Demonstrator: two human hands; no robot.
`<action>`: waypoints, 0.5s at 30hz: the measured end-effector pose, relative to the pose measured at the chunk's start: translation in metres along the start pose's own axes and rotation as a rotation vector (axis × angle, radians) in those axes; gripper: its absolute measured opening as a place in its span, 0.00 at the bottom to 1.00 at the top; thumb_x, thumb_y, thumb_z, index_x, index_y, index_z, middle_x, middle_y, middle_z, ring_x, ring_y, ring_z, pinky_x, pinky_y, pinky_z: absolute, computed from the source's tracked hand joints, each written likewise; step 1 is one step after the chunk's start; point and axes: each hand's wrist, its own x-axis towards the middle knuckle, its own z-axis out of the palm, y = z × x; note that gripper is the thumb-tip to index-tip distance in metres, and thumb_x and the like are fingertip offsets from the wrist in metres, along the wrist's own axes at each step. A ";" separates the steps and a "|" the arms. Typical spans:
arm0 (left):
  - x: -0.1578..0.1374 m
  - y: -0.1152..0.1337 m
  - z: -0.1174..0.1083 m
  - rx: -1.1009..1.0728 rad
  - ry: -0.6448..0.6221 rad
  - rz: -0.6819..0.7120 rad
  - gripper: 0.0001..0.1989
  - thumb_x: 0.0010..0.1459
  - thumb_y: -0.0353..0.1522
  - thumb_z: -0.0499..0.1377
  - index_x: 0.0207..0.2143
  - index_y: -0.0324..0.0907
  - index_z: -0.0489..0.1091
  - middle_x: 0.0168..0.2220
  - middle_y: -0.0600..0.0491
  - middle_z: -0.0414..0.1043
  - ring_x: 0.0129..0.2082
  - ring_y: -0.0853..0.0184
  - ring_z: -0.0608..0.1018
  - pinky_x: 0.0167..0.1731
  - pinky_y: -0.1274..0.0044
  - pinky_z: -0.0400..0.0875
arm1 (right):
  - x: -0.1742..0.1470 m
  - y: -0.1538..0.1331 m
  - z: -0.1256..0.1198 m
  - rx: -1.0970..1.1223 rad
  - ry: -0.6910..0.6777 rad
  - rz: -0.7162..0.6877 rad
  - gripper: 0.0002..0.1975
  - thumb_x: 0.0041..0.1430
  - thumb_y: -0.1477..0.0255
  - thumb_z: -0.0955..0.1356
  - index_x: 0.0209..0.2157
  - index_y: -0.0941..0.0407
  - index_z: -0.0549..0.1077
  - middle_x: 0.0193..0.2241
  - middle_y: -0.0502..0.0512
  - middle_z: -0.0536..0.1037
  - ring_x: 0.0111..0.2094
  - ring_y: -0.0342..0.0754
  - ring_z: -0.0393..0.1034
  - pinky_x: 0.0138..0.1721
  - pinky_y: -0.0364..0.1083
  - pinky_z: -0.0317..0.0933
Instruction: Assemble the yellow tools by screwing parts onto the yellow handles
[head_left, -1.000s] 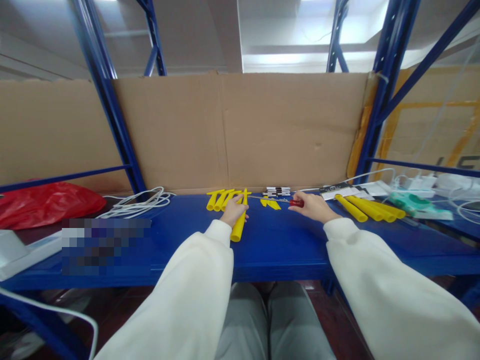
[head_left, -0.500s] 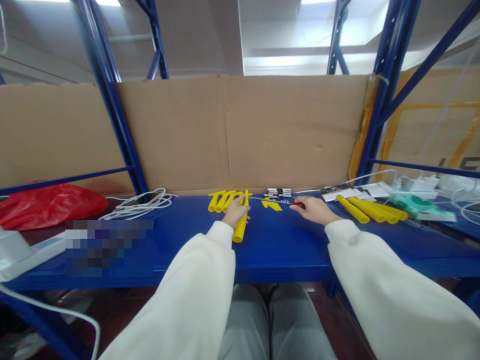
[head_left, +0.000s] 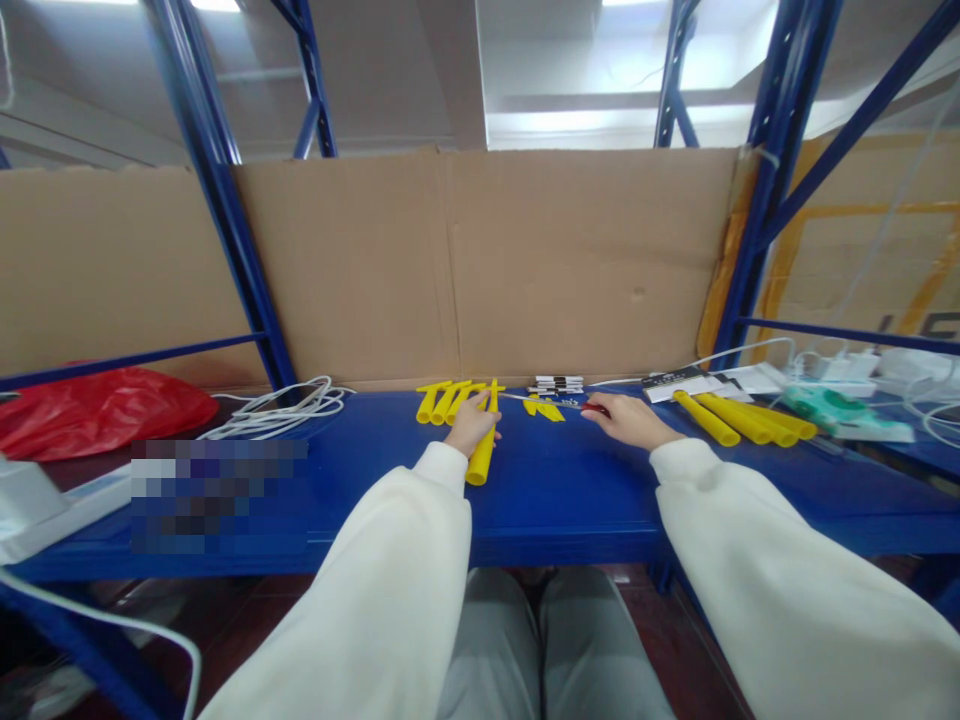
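Note:
My left hand is closed around a yellow tube with a crosspiece at its far end, tilted over the blue table. A screwdriver with a red handle is in my right hand. Its long thin shaft points left, the far end at the top of the tube; whether it sits in a screw is too small to tell. Several similar yellow tubes with crosspieces lie just left of my left hand. Small yellow pieces and tiny metal bits lie between my hands.
Several plain yellow tubes lie to the right, near papers and a green-and-white packet. A black-and-white stack stands against the cardboard wall. Coiled white cable, a red bag and a power strip are left.
Almost nothing differs. Both hands keep their places, with the tube and screwdriver still held in line.

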 end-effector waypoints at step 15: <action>0.003 -0.004 0.001 0.003 -0.002 0.018 0.34 0.56 0.24 0.60 0.65 0.43 0.60 0.41 0.45 0.78 0.23 0.66 0.79 0.19 0.79 0.70 | 0.000 0.001 0.001 -0.018 -0.001 0.010 0.06 0.62 0.66 0.66 0.35 0.53 0.72 0.34 0.56 0.82 0.35 0.53 0.76 0.33 0.45 0.61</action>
